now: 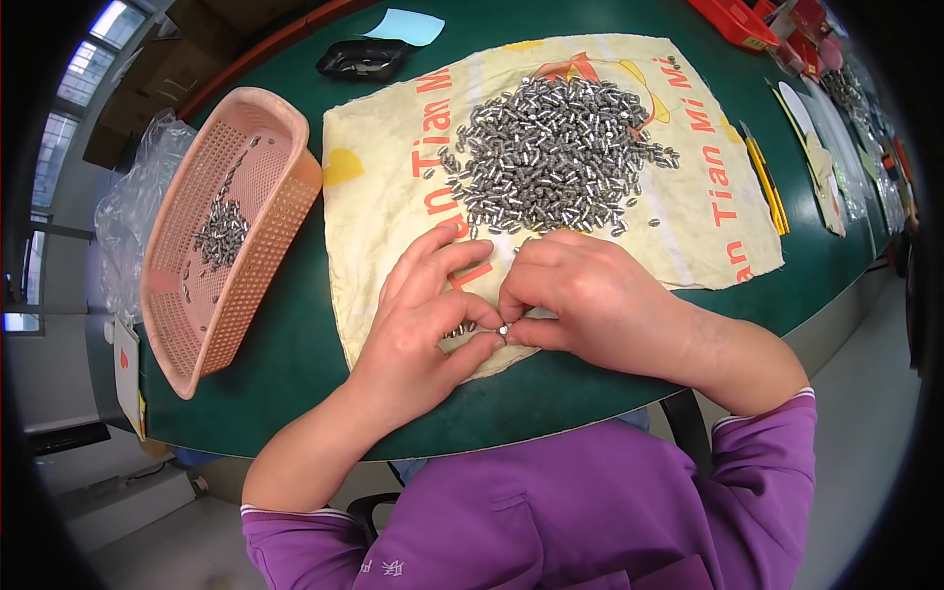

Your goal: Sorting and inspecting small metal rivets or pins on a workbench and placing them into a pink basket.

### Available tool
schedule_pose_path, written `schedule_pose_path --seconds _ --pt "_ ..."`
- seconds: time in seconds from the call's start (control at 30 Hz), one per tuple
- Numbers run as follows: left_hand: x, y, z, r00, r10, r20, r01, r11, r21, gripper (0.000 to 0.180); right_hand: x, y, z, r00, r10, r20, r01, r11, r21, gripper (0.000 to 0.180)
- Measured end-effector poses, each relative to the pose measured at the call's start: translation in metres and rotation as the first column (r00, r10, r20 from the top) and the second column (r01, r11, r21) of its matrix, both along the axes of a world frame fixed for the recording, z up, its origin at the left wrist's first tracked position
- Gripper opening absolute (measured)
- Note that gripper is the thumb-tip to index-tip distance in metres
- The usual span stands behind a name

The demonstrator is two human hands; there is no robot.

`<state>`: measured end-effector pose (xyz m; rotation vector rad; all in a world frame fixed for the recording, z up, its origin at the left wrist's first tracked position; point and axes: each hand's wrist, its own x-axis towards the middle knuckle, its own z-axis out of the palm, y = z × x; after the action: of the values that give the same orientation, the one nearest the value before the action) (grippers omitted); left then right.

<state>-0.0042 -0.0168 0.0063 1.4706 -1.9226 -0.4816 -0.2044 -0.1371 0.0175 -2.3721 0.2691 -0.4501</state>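
A large heap of small silver metal cylinders (556, 152) lies on a pale printed cloth (379, 147). At the cloth's near edge, my left hand (418, 315) pinches one small metal cylinder (503, 330) between thumb and forefinger, its other fingers spread over the cloth. From the other side, my right hand (585, 290) closes its thumb and forefinger on the same piece, so the fingertips of both hands nearly meet. A few more cylinders (458, 331) show beneath my left hand, partly covered by it. My right palm and curled fingers are hidden.
At the left stands a pink perforated plastic basket (251, 251) with some metal pieces inside. A black tray (364, 59) and a pale blue paper (408, 27) lie at the back. Yellow cutters (765, 182) sit right of the cloth; a red bin (737, 22) is at far right.
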Motion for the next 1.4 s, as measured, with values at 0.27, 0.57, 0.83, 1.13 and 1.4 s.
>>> schedule_pose_path --seconds 0.27,0.57,0.83,1.13,1.4 --pt "0.002 0.001 -0.001 1.000 -0.012 -0.028 0.013 0.999 0.032 0.032 -0.001 -0.003 0.004 0.998 0.008 -0.054 -0.006 0.999 0.038 0.021" --pt "0.004 0.008 0.007 1.000 0.028 0.013 -0.029 0.998 0.062 0.033 -0.005 -0.005 0.006 0.999 0.021 -0.044 -0.022 0.999 -0.023 0.013" --pt "0.006 0.009 0.007 0.996 0.057 0.072 -0.062 0.996 0.065 0.028 -0.005 -0.003 0.009 0.999 -0.015 -0.034 0.013 0.999 -0.048 0.012" --pt "0.006 0.008 0.008 0.998 0.058 0.029 -0.059 0.997 0.041 0.028 -0.006 -0.002 0.005 0.999 0.015 -0.049 -0.014 0.999 0.029 0.015" --pt "0.010 0.010 0.008 1.000 0.016 -0.022 -0.016 1.000 -0.004 0.026 -0.007 -0.002 0.012 0.994 -0.007 -0.106 0.009 1.000 0.025 0.016"
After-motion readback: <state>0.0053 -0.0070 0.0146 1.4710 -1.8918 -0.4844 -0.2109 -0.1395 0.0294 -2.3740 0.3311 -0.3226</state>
